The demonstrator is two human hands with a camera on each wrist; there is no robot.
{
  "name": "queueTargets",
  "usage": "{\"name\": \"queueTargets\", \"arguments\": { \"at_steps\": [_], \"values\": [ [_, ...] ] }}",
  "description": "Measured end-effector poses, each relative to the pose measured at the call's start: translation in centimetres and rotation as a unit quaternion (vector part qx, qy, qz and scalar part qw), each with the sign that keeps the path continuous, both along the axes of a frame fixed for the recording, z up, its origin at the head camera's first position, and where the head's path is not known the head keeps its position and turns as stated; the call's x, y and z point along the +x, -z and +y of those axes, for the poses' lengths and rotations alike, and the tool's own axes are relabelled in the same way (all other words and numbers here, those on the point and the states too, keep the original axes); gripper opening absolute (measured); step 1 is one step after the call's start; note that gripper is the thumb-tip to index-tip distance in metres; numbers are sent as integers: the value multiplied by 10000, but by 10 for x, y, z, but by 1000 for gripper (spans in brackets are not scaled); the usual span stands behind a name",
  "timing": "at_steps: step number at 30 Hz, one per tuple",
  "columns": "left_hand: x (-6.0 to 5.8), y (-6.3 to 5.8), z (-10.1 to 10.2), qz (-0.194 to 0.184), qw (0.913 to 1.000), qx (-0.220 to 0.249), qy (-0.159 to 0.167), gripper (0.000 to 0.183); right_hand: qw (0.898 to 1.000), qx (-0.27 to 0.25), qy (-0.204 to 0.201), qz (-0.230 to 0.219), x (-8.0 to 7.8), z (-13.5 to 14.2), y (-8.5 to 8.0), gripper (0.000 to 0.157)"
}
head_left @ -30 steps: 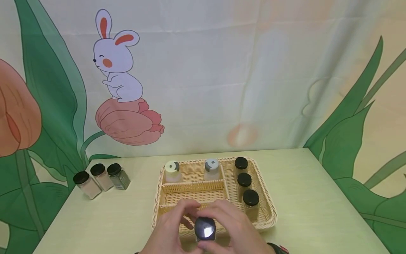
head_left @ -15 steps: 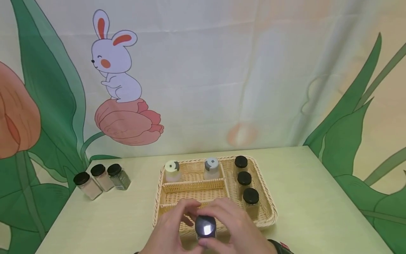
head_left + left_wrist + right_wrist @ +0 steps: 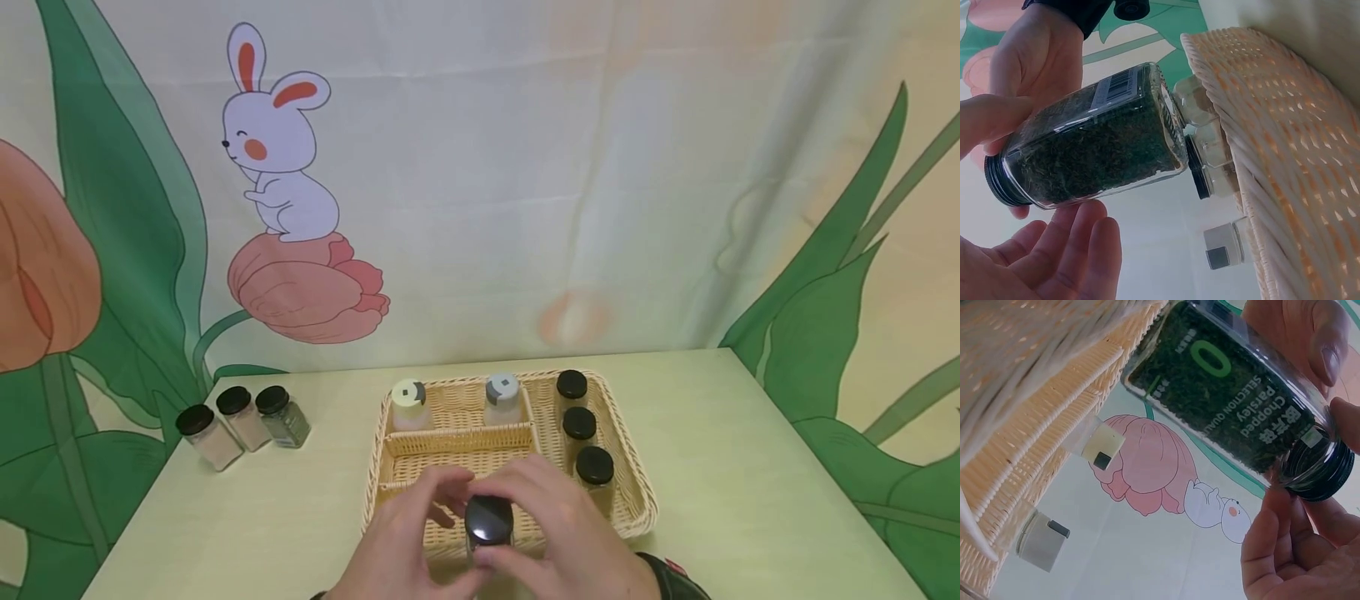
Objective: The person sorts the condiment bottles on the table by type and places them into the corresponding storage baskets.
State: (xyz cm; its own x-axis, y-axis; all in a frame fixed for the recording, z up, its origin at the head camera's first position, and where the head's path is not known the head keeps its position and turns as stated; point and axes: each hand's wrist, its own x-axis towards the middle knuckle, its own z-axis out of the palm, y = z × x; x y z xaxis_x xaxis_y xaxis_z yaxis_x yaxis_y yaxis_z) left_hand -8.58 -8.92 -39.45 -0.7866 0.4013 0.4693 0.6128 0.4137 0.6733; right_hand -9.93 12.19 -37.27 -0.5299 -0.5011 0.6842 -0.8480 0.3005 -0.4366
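Note:
A glass spice jar (image 3: 489,520) with a black lid stands between my hands at the near side of the wicker basket (image 3: 645,500). Dark green flakes fill the jar (image 3: 1222,387), and its label reads Chopped Parsley in the right wrist view. My right hand (image 3: 573,533) pinches the jar by its lid between thumb and fingers. Beside it, my left hand (image 3: 390,537) curves loosely around the left side. In the left wrist view its thumb lies at the jar's shoulder and its fingers (image 3: 1094,250) are spread loosely below the jar (image 3: 1097,144).
Several black-lidded jars (image 3: 595,467) stand in the basket's right compartment. A yellow-topped bottle (image 3: 410,408) and a grey-topped bottle (image 3: 502,400) occupy its back-left compartment. On the table (image 3: 315,508), three more black-lidded jars (image 3: 243,421) are grouped at the left, before a printed cloth (image 3: 480,250).
The jar's lid has risen slightly in the head view, with the right hand shifting a little upward along with it. My left hand has stayed almost in place.

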Motion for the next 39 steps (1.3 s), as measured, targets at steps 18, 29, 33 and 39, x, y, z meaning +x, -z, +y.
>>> {"name": "queueTargets", "arguments": {
  "at_steps": [18, 29, 33, 39],
  "values": [
    [-6, -10, -14, -244, 9954, -350, -856, 69, 9997, 192, 147, -83, -27, 6, -4, 46],
    [-32, -14, -45, 710, 9905, -411, -1101, 63, 9957, 508, 654, -414, -51, 16, -9, 47],
    [-44, -14, -61, 767, 9854, -455, -1451, 59, 9932, 663, 842, -461, -58, 18, -11, 48],
    [-66, -5, -87, 973, 9712, -526, -2111, 59, 9927, 722, 895, -358, -70, 21, -11, 47]
  ]
}}
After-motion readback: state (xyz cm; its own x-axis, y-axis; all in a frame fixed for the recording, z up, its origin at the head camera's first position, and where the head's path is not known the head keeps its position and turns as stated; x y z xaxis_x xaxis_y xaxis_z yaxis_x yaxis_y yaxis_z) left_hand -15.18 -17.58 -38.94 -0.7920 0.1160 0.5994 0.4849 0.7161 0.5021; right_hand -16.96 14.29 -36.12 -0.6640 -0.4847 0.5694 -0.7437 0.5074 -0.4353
